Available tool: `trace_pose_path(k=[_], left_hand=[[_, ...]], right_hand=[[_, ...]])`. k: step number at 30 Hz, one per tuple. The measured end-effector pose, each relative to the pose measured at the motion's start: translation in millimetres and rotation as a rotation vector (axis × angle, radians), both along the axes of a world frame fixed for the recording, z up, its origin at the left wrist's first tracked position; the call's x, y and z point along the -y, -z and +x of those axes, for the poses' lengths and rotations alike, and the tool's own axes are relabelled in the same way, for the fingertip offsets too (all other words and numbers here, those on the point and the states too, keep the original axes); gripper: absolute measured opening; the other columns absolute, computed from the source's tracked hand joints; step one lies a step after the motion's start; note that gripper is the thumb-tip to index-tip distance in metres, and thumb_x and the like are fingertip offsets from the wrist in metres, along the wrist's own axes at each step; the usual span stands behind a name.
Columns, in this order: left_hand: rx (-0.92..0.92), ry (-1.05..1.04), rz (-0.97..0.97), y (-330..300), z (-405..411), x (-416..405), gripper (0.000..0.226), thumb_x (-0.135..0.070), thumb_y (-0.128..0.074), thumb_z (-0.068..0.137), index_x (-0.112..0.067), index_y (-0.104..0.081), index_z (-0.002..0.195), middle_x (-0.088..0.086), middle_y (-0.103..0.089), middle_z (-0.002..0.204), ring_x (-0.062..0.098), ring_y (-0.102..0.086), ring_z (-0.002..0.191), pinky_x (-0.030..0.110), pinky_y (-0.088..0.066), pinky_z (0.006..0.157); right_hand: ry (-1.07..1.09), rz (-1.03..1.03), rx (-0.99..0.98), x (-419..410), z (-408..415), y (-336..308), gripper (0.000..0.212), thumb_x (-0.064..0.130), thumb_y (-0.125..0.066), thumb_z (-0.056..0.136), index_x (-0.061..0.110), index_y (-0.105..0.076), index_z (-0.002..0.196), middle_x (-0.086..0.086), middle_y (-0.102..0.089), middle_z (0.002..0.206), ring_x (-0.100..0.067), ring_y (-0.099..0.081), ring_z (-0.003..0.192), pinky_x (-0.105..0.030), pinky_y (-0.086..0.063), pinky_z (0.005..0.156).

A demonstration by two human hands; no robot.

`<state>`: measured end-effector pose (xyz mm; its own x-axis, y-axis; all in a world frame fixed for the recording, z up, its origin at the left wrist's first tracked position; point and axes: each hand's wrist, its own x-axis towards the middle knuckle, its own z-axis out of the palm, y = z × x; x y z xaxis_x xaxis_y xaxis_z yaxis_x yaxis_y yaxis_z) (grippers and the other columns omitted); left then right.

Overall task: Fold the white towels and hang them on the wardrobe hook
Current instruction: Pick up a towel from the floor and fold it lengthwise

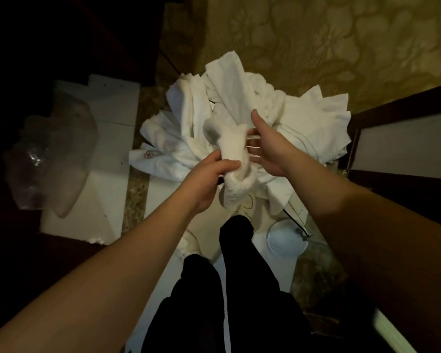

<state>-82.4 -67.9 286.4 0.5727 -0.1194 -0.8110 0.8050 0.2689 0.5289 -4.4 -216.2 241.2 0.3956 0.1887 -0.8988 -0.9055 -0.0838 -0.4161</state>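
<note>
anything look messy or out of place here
Yes. The white towels lie in a crumpled, unfolded heap on the floor instead of hanging. A crinkled clear plastic bag lies loose on the floor to the left. The left hand grips a bunched towel, the right hand beside it.

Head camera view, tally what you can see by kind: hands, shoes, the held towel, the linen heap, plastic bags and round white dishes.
Hands: 2, left hand, right hand
Shoes: 2, front shoe, back shoe
Held towel: 1
Linen heap: 1, pieces inside cannot be counted
Plastic bag: 1
Round white dish: 1
Total: 8
</note>
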Motion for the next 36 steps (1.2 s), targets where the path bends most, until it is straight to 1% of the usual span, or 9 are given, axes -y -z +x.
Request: trace_pose_path(k=[4, 7, 11, 16, 20, 24, 28, 32, 36], left_hand=[[0.091, 0.167, 0.048, -42.9, -26.5, -19.7, 0.046, -0.015, -0.068, 0.068, -0.017, -0.067, 0.114, 0.003, -0.072, 0.111, 0.02, -0.065, 0.108, 0.035, -0.05, 0.095], [0.122, 0.163, 0.052, -64.9, -52.3, -32.3, 0.055, -0.031, -0.071, 0.072, -0.013, -0.063, 0.123, 0.005, -0.069, 0.114, 0.019, -0.064, 0.104, 0.035, -0.048, 0.094], [0.095, -0.033, -0.003, -103.6, -91.9, -54.1, 0.055, -0.054, -0.035, 0.103, -0.017, -0.053, 0.14, 0.007, -0.067, 0.129, 0.027, -0.062, 0.118, 0.043, -0.045, 0.103], [0.107, -0.243, -0.004, -174.4, -135.3, -81.0, 0.061, -0.061, -0.036, 0.099, -0.012, -0.062, 0.125, 0.011, -0.071, 0.117, 0.026, -0.066, 0.111, 0.045, -0.049, 0.1], [0.159, -0.527, -0.169, -235.7, -165.9, -105.1, 0.057, -0.048, -0.052, 0.099, -0.006, -0.055, 0.137, 0.017, -0.068, 0.124, 0.028, -0.066, 0.114, 0.045, -0.052, 0.099], [0.224, -0.578, -0.152, -289.4, -208.7, -109.4, 0.047, -0.03, -0.065, 0.094, -0.005, -0.055, 0.133, 0.016, -0.071, 0.119, 0.032, -0.067, 0.112, 0.049, -0.052, 0.099], [0.328, -0.571, -0.038, -318.2, -254.1, -104.7, 0.062, -0.036, -0.078, 0.083, -0.013, -0.052, 0.135, 0.013, -0.07, 0.121, 0.033, -0.066, 0.113, 0.055, -0.047, 0.105], [0.416, -0.544, 0.192, -348.1, -305.8, -90.4, 0.046, -0.033, -0.073, 0.089, -0.02, -0.057, 0.13, 0.005, -0.071, 0.117, 0.027, -0.069, 0.107, 0.053, -0.053, 0.097], [0.494, -0.382, 0.48, -384.3, -362.4, -68.0, 0.057, -0.044, -0.074, 0.078, -0.014, -0.06, 0.125, 0.008, -0.069, 0.119, 0.027, -0.067, 0.106, 0.051, -0.051, 0.1]], right_hand=[[0.093, 0.164, -0.002, -26.2, -17.0, -41.0, 0.087, 0.071, -0.064, 0.08, 0.013, -0.051, 0.142, -0.01, -0.064, 0.135, -0.026, -0.06, 0.125, -0.048, -0.042, 0.113], [0.179, 0.215, 0.048, -44.2, -40.7, -73.2, 0.08, 0.066, -0.073, 0.075, 0.012, -0.06, 0.133, -0.01, -0.07, 0.125, -0.027, -0.066, 0.117, -0.046, -0.046, 0.11], [0.208, 0.288, 0.133, -66.1, -84.9, -125.6, 0.104, 0.065, -0.089, 0.048, 0.015, -0.059, 0.134, -0.01, -0.071, 0.123, -0.031, -0.068, 0.113, -0.046, -0.051, 0.103], [0.124, 0.39, 0.247, -82.0, -149.9, -203.6, 0.083, 0.057, -0.071, 0.078, 0.01, -0.05, 0.143, -0.018, -0.065, 0.131, -0.034, -0.066, 0.118, -0.045, -0.055, 0.095], [-0.013, 0.454, 0.311, -89.2, -195.3, -265.1, 0.109, 0.061, -0.09, 0.057, 0.009, -0.049, 0.144, -0.022, -0.06, 0.137, -0.037, -0.06, 0.124, -0.048, -0.052, 0.1], [-0.08, 0.479, 0.349, -92.6, -237.4, -308.7, 0.111, 0.06, -0.095, 0.044, 0.014, -0.055, 0.137, -0.015, -0.064, 0.134, -0.03, -0.061, 0.124, -0.042, -0.053, 0.1], [-0.228, 0.533, 0.373, -96.6, -264.0, -351.7, 0.1, 0.063, -0.091, 0.05, 0.015, -0.059, 0.131, -0.012, -0.067, 0.131, -0.025, -0.064, 0.121, -0.034, -0.057, 0.092], [-0.343, 0.54, 0.453, -99.1, -285.4, -384.4, 0.077, 0.058, -0.068, 0.079, 0.01, -0.056, 0.137, -0.011, -0.07, 0.125, -0.023, -0.069, 0.111, -0.032, -0.058, 0.082], [-0.436, 0.523, 0.557, -102.7, -315.1, -420.4, 0.098, 0.065, -0.08, 0.068, 0.012, -0.048, 0.145, -0.02, -0.061, 0.136, -0.037, -0.062, 0.121, -0.052, -0.054, 0.097]])
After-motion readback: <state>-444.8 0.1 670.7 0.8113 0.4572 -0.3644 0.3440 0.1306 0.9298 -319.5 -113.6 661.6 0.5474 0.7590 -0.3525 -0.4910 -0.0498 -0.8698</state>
